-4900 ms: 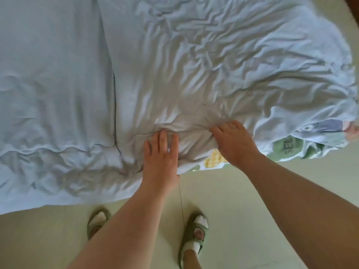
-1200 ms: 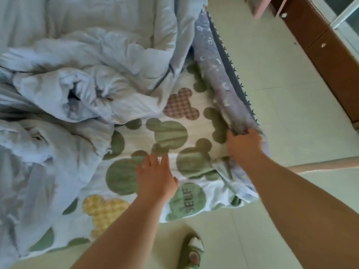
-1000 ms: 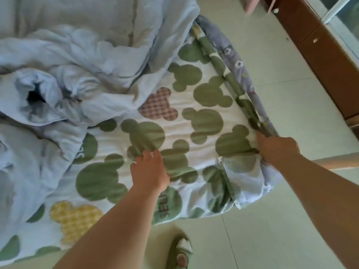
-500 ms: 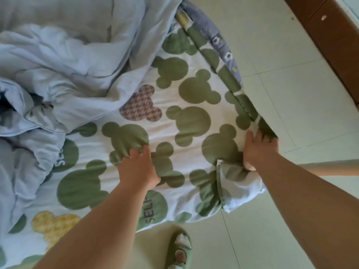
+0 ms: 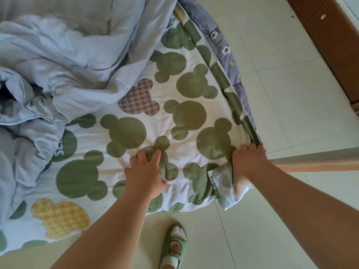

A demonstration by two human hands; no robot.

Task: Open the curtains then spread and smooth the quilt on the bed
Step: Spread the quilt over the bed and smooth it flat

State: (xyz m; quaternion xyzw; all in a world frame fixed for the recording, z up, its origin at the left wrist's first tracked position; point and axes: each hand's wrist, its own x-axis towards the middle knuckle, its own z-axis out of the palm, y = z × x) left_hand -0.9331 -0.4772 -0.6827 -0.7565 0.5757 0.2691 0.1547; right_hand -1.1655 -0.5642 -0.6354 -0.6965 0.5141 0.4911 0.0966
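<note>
Head: quilt (image 5: 68, 65) beyond left grip (image 5: 144, 171)

The bed (image 5: 223, 49) carried a mouse-head-print sheet (image 5: 186, 117) across its middle — a pale blue quilt (image 5: 64, 61) lay bunched toward ten o'clock.

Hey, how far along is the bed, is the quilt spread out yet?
Not yet. Done: nothing visible; the curtains are out of view. In hand: the right hand grips the patterned sheet at its edge while the left hand presses it flat. Left: the pale blue quilt lies bunched at the upper left, to be spread and smoothed.
</note>
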